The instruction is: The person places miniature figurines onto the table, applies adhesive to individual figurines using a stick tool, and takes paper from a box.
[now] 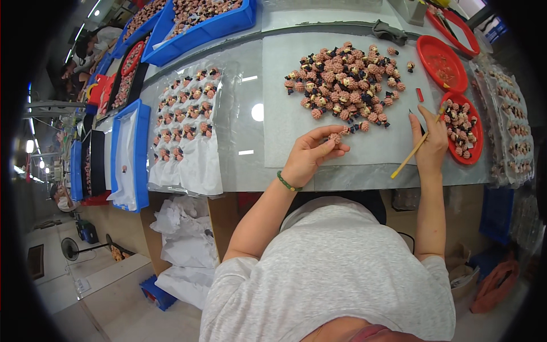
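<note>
My left hand (307, 153), with a green bracelet at its wrist, pinches a small figurine (335, 138) with pink curly hair at the near edge of the pile. My right hand (434, 139) is closed around a thin yellow stick (408, 157), its lower end pointing down and left. A fine dark tip (410, 112) shows beside the right fingers; whether it belongs to the same tool I cannot tell. A pile of similar figurines (345, 80), pink-haired with dark bodies, lies on a white sheet (279, 139) in front of me.
Right of the sheet stand a red tray of figurines (477, 145), another red tray (432, 47) and a small red bar (420, 95). Plastic-covered rows of figurines (188, 117) lie at left, beside a blue tray (143, 131). A large blue bin (245, 18) stands behind. Other people work at far left.
</note>
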`<state>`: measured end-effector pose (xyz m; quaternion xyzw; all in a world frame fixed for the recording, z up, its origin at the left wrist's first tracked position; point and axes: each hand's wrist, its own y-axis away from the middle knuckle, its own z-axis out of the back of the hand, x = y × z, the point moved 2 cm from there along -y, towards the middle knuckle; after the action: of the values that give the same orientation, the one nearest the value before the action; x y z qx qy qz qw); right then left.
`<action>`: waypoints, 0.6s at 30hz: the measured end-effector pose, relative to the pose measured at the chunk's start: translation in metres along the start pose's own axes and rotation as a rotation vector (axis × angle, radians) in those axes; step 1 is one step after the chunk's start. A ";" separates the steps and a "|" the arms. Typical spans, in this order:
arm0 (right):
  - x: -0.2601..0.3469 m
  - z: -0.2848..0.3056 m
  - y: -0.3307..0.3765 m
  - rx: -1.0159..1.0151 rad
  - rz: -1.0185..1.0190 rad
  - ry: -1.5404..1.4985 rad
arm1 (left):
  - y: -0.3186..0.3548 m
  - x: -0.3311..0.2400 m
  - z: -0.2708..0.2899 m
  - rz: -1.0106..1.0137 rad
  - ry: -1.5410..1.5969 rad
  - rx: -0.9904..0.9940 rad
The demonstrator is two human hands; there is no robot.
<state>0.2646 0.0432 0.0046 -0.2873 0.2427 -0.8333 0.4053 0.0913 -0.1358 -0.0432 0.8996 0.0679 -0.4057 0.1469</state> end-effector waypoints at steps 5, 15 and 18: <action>0.021 -0.002 0.012 0.057 -0.107 -0.273 | -0.001 -0.001 -0.005 -0.043 0.007 -0.025; 0.072 -0.018 0.043 0.284 -0.290 -1.033 | -0.007 0.005 -0.012 -0.116 -0.091 -0.138; 0.076 -0.025 0.045 0.227 -0.282 -1.024 | -0.007 0.006 -0.013 -0.083 -0.121 -0.139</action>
<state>0.2335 -0.0393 -0.0200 -0.6407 -0.1181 -0.6541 0.3844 0.1028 -0.1247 -0.0404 0.8574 0.1242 -0.4593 0.1959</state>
